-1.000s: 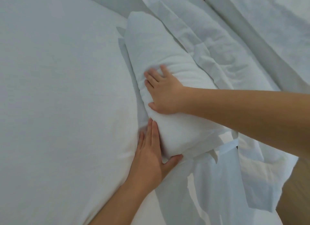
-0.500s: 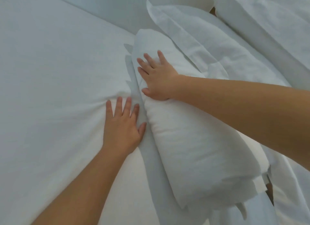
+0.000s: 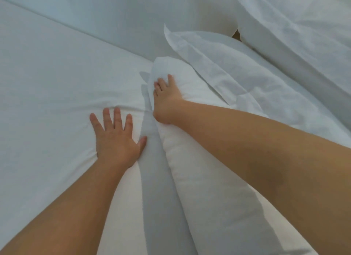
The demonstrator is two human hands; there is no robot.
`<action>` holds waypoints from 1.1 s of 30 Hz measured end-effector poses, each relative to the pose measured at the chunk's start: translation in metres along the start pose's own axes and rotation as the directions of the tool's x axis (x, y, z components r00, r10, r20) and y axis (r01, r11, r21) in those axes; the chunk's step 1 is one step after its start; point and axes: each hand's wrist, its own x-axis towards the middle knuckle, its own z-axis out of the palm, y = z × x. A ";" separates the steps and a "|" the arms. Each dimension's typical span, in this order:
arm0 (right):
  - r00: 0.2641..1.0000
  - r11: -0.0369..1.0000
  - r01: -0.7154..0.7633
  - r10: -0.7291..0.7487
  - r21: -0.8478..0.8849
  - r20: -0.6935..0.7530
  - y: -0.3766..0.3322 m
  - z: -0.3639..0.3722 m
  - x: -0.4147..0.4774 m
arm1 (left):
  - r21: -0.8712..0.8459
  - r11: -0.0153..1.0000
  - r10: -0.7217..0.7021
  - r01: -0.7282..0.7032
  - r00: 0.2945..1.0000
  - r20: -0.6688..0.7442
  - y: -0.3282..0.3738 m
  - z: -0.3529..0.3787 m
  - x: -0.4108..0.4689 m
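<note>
A long white pillow point(image 3: 199, 178) lies on the bed, running from the bottom right up to the middle. My right hand point(image 3: 167, 100) lies on its far end, fingers bent over the pillow's left edge. My left hand point(image 3: 115, 138) presses flat on the white sheet point(image 3: 57, 102) just left of the pillow, fingers spread and straight. The sheet creases around that hand.
A white pillowcase point(image 3: 218, 72) with a flat border lies loose over the pillow's far right side. Another white pillow point(image 3: 296, 36) sits at the top right. A seam in the bedding point(image 3: 76, 29) crosses the top left. A small brown gap point(image 3: 236, 34) shows between the pillows.
My left hand has slid from the pillow's near end onto the sheet, further left and up. My right hand has moved along the pillow towards its far end. The view has moved forward.
</note>
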 end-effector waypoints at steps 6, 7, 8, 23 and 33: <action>0.998 0.999 -0.033 0.034 -0.002 0.049 -0.002 -0.005 0.013 | -0.013 1.000 0.012 -0.011 0.999 0.031 -0.010 -0.001 0.024; 0.998 0.999 -0.036 0.036 0.006 0.047 -0.002 -0.005 0.018 | -0.012 1.000 0.016 -0.016 1.000 0.023 -0.011 -0.001 0.026; 0.999 0.999 -0.036 0.036 0.008 0.038 -0.002 -0.005 0.023 | -0.015 1.000 0.021 -0.020 1.000 0.017 -0.011 -0.001 0.027; 0.996 0.997 -0.075 0.076 -0.034 0.039 0.005 -0.009 0.061 | -0.067 0.998 0.017 -0.020 0.999 -0.051 -0.018 0.007 0.048; 0.994 0.990 0.106 -0.102 -0.093 0.045 0.011 -0.005 0.053 | -0.103 0.994 -0.046 0.040 0.997 -0.061 -0.012 0.000 0.028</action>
